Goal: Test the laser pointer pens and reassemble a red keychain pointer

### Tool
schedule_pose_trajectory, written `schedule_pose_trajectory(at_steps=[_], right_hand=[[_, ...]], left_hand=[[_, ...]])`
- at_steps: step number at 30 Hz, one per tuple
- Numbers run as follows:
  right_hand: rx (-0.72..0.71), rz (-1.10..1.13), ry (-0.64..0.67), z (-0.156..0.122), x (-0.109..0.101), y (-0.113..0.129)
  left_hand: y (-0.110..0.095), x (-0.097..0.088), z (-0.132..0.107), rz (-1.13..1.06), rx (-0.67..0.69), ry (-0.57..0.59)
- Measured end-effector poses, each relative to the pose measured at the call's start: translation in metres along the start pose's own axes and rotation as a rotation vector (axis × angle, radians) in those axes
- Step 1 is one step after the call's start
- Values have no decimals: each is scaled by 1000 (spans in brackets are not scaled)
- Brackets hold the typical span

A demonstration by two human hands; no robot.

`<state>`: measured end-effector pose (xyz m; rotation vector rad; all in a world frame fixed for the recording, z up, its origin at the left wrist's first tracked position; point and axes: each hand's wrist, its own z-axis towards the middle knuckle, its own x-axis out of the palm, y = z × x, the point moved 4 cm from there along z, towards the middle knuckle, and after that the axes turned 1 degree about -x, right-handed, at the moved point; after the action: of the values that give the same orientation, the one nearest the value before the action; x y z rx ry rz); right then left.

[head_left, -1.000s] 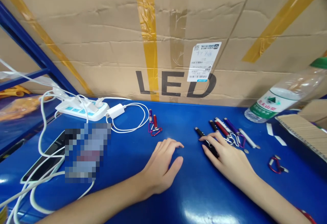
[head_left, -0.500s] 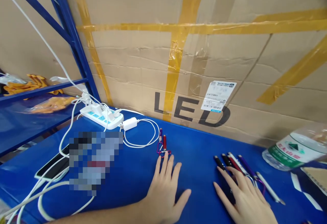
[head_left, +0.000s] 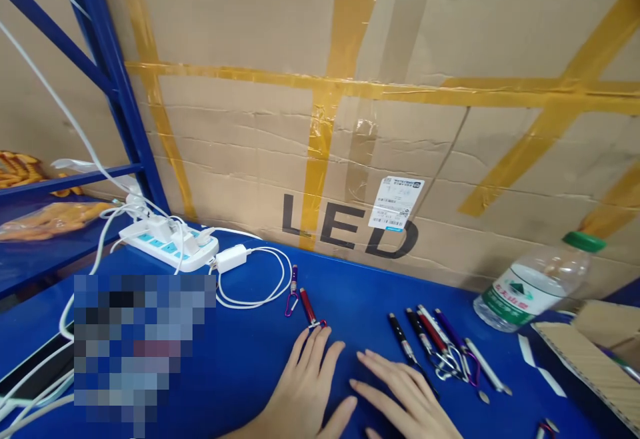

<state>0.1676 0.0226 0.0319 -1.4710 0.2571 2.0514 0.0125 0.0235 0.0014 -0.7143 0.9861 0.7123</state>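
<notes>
Head cam: box (head_left: 240,159) reads "LED" in big blk caps, mid-frame; its shipping label (head_left: 397,203) too small to read. Bottle (head_left: 540,279), R side: red Chinese chars, blurry. L hand (head_left: 310,375), btm ctr: fingers straight, thumb out, grips nothing; tips at clip (head_left: 323,323) of red pen (head_left: 307,304), contact unclear. R hand (head_left: 405,392), btm ctr-right: fingers loosely spread, nothing held, near blk pen (head_left: 399,333).

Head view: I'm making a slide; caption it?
Left hand by a red pen-shaped keychain, right hand near a black one.
</notes>
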Motion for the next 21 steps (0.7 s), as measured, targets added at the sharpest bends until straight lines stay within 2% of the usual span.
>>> schedule_pose_trajectory(at_steps=[3, 6, 10, 15, 19, 21], right_hand=[[1, 52, 28, 1, -6, 1], [42, 128, 116, -2, -6, 0], [193, 181, 173, -9, 4, -8], [295, 35, 221, -16, 17, -20], [382, -87, 197, -22, 23, -28], [415, -115, 176, -25, 26, -31]], left_hand=[[-6, -5, 2, -72, 15, 65], [-10, -8, 4, -126, 54, 79], [-12, -11, 6, -104, 95, 75], [-11, -7, 5, -98, 92, 56], [-10, -7, 3, -106, 100, -13], [-10, -8, 3, -89, 107, 9]])
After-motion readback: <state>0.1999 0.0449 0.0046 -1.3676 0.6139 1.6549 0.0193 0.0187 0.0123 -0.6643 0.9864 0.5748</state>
